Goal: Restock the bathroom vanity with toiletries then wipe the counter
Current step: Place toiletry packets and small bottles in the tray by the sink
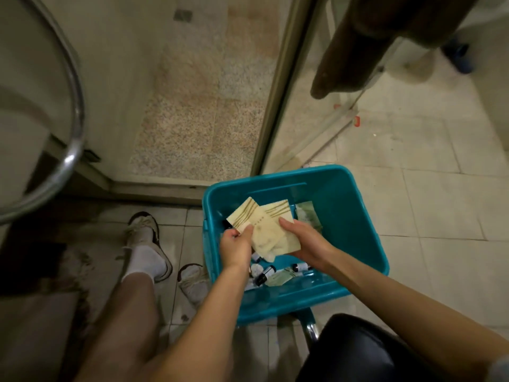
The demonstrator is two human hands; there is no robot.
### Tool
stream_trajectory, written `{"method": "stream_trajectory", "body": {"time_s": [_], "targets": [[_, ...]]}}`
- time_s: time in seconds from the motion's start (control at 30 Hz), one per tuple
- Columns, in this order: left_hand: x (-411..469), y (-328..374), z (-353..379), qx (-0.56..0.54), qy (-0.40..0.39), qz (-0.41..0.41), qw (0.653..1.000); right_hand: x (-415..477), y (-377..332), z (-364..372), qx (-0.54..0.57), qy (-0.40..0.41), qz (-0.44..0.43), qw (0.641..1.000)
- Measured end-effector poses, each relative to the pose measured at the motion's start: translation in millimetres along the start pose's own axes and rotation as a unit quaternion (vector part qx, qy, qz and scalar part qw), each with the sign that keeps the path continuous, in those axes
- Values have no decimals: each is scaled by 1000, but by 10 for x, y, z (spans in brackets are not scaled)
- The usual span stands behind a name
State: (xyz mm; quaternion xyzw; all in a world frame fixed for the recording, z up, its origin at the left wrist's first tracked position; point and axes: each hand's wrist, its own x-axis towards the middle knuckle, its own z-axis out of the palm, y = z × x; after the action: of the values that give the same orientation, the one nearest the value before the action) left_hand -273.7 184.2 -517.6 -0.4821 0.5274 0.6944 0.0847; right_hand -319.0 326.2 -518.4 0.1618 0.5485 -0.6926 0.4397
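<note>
A teal plastic bin (341, 194) stands on the tiled floor in front of me. Both hands hover over it. My left hand (237, 245) pinches a cream packet with gold stripes (243, 215) at its lower edge. My right hand (305, 239) holds a second cream packet (275, 224) of the same kind, with a crumpled pale wrapper hanging under it. Down in the bin lie several small bottles with dark caps (264, 274), a greenish sachet (307, 215) at the back and another pale sachet (281, 278) near the front.
A glass shower door with a metal frame (278, 86) rises behind the bin. A curved chrome rail (74, 128) arcs at the left. A brown towel (355, 51) hangs at upper right. A black stool (366, 351) sits at lower right. My sandalled feet (148, 244) are left of the bin.
</note>
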Motion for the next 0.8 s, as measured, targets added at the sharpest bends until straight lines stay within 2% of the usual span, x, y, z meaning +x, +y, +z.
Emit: {"method": "stream_trajectory", "body": {"time_s": [0.13,0.3,0.47,0.63,0.8], "targets": [[-557,270,-79,-43,-8,31,999,-412,-206,136,-7,-22,-48,999],[-1217,518,-427,-47,-50,65,996,-909,-482,379,-55,-21,-92,994],[-1817,1039,-796,-18,-23,154,988,-1413,-900,867,-88,-65,-146,983],[-2524,1700,-1200,-11,10,268,963,-1884,-1440,1619,-123,-108,-216,963],[-3183,2255,-1664,-22,50,345,937,-2326,-1966,2555,-137,-204,-261,934]]}}
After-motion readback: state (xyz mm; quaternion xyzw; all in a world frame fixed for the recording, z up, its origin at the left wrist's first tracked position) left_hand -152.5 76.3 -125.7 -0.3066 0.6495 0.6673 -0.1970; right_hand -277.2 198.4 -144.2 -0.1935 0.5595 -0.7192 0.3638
